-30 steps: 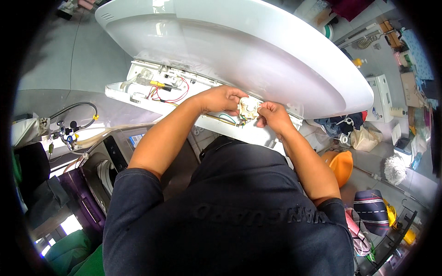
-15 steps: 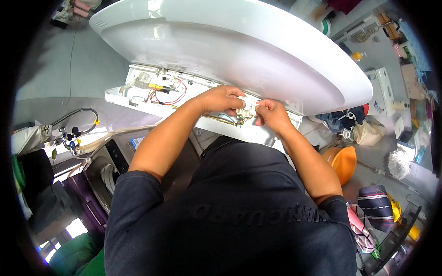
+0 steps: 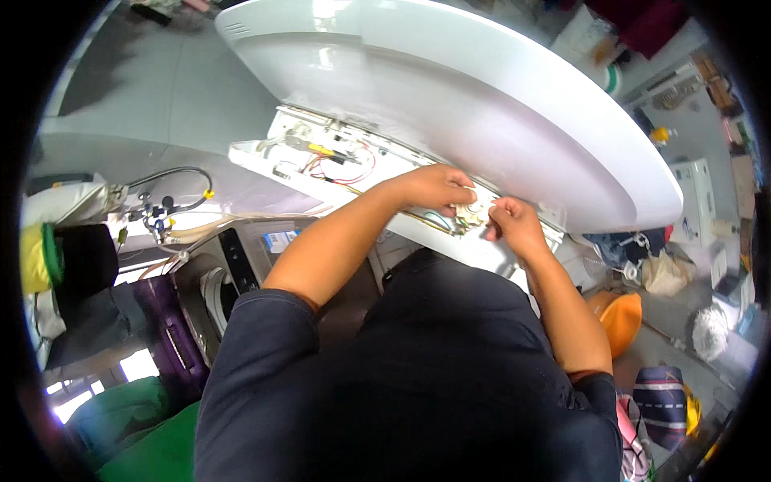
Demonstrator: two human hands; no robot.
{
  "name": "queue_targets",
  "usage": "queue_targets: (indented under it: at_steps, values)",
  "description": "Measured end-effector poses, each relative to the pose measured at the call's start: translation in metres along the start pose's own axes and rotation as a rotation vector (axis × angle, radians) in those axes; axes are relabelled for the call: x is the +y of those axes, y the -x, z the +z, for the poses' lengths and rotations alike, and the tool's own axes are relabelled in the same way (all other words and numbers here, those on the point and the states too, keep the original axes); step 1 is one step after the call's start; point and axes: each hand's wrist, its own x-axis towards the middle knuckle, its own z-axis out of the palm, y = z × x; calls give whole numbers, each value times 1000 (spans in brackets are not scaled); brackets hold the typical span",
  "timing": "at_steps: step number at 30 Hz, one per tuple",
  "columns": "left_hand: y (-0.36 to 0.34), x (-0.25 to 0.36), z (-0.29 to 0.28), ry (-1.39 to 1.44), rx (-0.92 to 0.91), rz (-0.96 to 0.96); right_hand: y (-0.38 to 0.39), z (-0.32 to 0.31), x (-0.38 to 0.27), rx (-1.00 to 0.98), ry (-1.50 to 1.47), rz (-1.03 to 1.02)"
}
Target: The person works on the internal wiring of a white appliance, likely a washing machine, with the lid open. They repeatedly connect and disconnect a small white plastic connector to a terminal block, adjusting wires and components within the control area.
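Observation:
A long white housing [image 3: 434,231] lies open before me, with coloured wires running along its inside. Over its right half, my left hand [image 3: 440,186] pinches a small round white plastic part [image 3: 474,207] with wires beneath it. Close to that part's right edge is my right hand [image 3: 518,225], thumb and fingertips pressed together; what they grip is hidden. Red and dark wires [image 3: 353,170] loop in the housing's left half, beside a slim yellow-and-dark piece [image 3: 323,150] that I cannot identify. Behind the housing rises a large, glossy white curved panel [image 3: 482,104].
At left, a dark hose with metal fittings [image 3: 165,213] stands near a grey machine [image 3: 237,257] and a purple suitcase [image 3: 178,337]. An orange basin [image 3: 620,321] is beyond my right forearm. Dark clothes [image 3: 614,247] and a pale bag [image 3: 666,273] lie at right.
The whole scene has shifted right and slightly down in the view. Both hands stay at the white plastic part, with the right fingertips slightly lower beside it.

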Motion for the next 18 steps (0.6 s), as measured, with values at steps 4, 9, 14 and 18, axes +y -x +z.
queue_targets:
  at_steps: [4,9,14,18]
  values:
    - [19,7,-11,-178,51,24,3,0,-1,-16,-18,0]
    - [75,4,-94,-263,411,35,5,-2,-1,-5,-19,16]
    - [124,-60,-228,-521,1120,-7,5,1,0,-19,-39,14]
    - [130,-68,-260,-835,1141,-281,3,-1,4,-4,-31,6]
